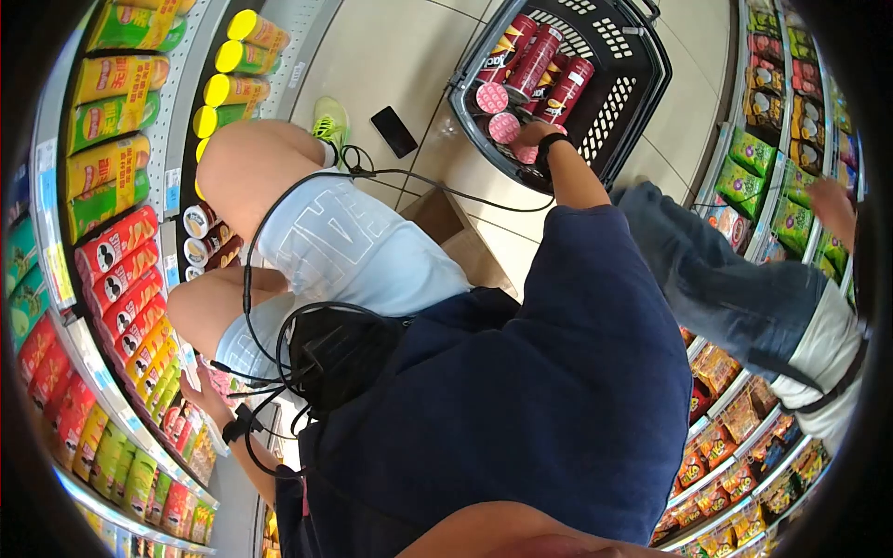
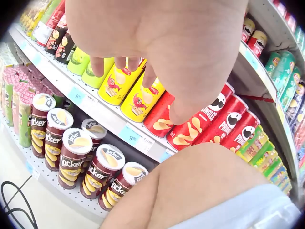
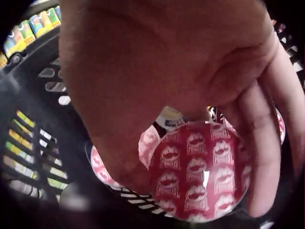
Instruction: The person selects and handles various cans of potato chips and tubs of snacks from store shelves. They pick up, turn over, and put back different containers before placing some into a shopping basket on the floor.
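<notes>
My right hand (image 1: 535, 136) reaches into a black shopping basket (image 1: 658, 79). In the right wrist view its thumb and fingers grip the end of a chip canister (image 3: 198, 174) whose lid shows a red and pink pattern. Several dark red chip canisters (image 1: 534, 61) lie beside it in the basket. My left hand (image 2: 162, 52) hangs by the shelf with its fingers pointing down and nothing held. Behind those fingers stand yellow canisters (image 2: 141, 101), with red canisters (image 2: 159, 114) near the thumb. Brown canisters (image 2: 76, 150) line the lower shelf.
A phone (image 1: 394, 131) lies on the tiled floor near my shoe (image 1: 330, 119). Black cables (image 1: 446, 189) loop across my lap toward the basket. An open cardboard box (image 1: 456, 232) sits by my leg. Another person's legs (image 1: 726, 279) are at the right, near snack shelves (image 1: 758, 223).
</notes>
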{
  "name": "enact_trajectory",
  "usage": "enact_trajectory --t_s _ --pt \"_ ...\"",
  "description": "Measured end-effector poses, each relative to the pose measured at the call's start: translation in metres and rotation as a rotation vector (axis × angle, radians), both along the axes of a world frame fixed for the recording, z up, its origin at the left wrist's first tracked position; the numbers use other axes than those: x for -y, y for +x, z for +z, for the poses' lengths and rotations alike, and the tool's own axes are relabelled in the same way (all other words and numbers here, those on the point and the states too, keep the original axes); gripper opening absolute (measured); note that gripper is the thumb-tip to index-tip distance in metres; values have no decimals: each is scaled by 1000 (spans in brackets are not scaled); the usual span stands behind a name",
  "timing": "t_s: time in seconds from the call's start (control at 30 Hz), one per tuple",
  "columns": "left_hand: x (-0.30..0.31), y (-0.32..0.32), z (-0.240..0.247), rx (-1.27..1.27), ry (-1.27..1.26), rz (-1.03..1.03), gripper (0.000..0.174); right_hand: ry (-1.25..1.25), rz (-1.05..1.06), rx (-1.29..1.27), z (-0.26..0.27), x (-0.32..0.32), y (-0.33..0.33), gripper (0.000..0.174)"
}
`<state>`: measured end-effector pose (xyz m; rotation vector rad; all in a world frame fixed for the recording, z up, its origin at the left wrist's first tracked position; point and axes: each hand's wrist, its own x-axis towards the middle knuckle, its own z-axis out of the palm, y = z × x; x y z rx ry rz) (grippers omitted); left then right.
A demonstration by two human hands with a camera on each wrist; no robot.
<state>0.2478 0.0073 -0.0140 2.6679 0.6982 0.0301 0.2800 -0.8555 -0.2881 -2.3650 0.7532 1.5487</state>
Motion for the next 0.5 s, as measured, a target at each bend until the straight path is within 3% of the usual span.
enact_trajectory --t_s 0.03,0.13,0.17,0.2,0.23,0.27,0.33,0.37,0.4,0.43,0.47,0.5 --pt "-17 -2 -9 28 -60 -5 71 -13 -171 11 27 -1 3 52" --pt "-27 -7 -19 72 -135 24 60 57 -139 91 57 23 4 48" --pt "-26 -6 -22 74 -110 10 57 51 -146 202 111 17 10 44" --pt "-19 -4 -19 16 23 -20 54 19 -220 259 112 34 1 46" --pt "-12 -3 -19 21 16 -21 54 -76 -263 355 150 25 6 51" --pt "-5 0 -20 67 -110 8 52 -174 -306 453 196 14 7 57" --pt "-9 6 -32 149 -363 58 51 -380 -27 745 232 29 -9 77" --pt "28 12 -10 138 -644 209 54 -366 -63 824 274 13 -7 82" --pt "43 16 0 157 -670 263 55 -342 -42 1054 288 15 -24 73" --pt "17 10 -17 217 -604 87 55 -319 54 1087 311 13 -23 68" --pt "-7 3 -33 286 -536 -83 56 -377 300 1247 327 14 -33 64" --pt "16 15 -13 357 -503 -72 57 -97 -8 1276 366 -13 -21 60"
